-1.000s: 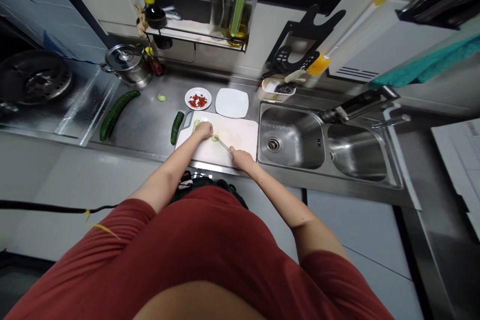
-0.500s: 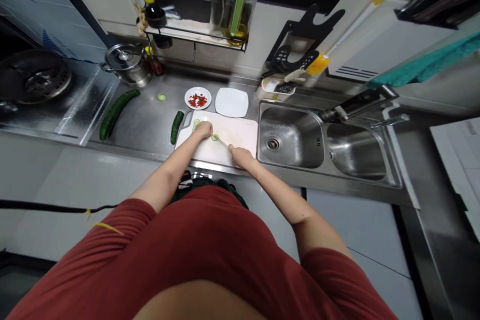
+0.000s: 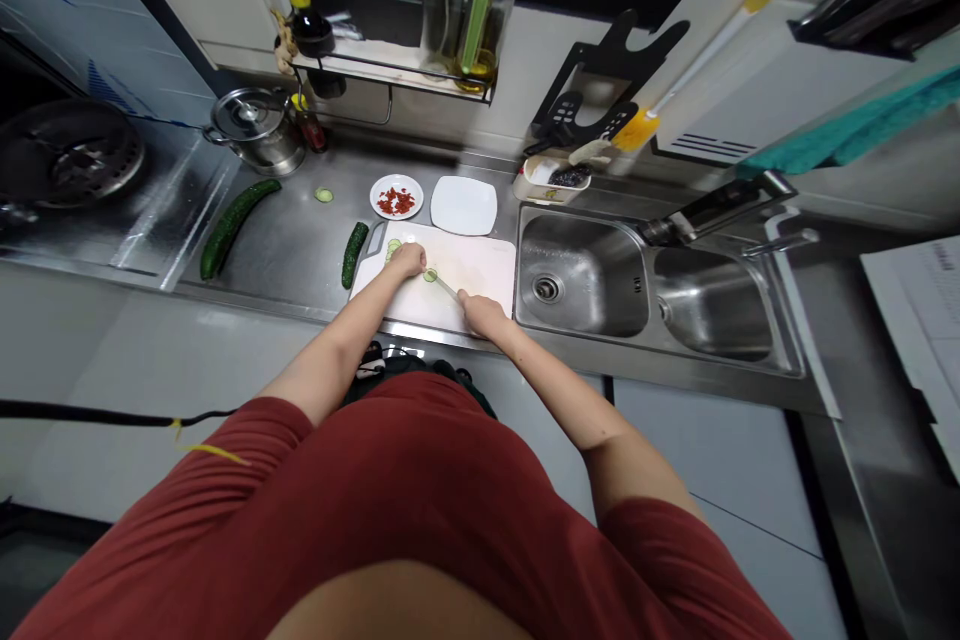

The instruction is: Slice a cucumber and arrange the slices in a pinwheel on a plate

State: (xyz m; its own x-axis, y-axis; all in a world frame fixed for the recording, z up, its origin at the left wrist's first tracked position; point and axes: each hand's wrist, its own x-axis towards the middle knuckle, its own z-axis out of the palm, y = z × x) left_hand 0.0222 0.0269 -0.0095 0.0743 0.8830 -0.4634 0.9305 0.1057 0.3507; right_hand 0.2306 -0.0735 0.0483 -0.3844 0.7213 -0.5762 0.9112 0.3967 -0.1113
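On the white cutting board [image 3: 487, 260], my right hand [image 3: 484, 313] is wrapped round the handle of a knife [image 3: 448, 289], its narrow blade pointing up and left. A round cucumber slice [image 3: 430, 275] lies at the blade's tip. Just left of that slice, my left hand [image 3: 408, 260] is closed with curled fingers; whatever is inside them, if anything, is hidden. More pale green cucumber slices [image 3: 394, 245] show behind the left hand, near the board's grey handle. A cut length of dark green cucumber [image 3: 355, 255] rests beside the board's left edge.
Behind the board stand a plate of chopped red pieces [image 3: 396, 197] and a white square plate [image 3: 463, 205]. Leftward lie a cucumber end piece [image 3: 323, 195], a long cucumber [image 3: 238, 228] and a lidded pot [image 3: 256, 130]. A double sink [image 3: 585, 270] adjoins the right side.
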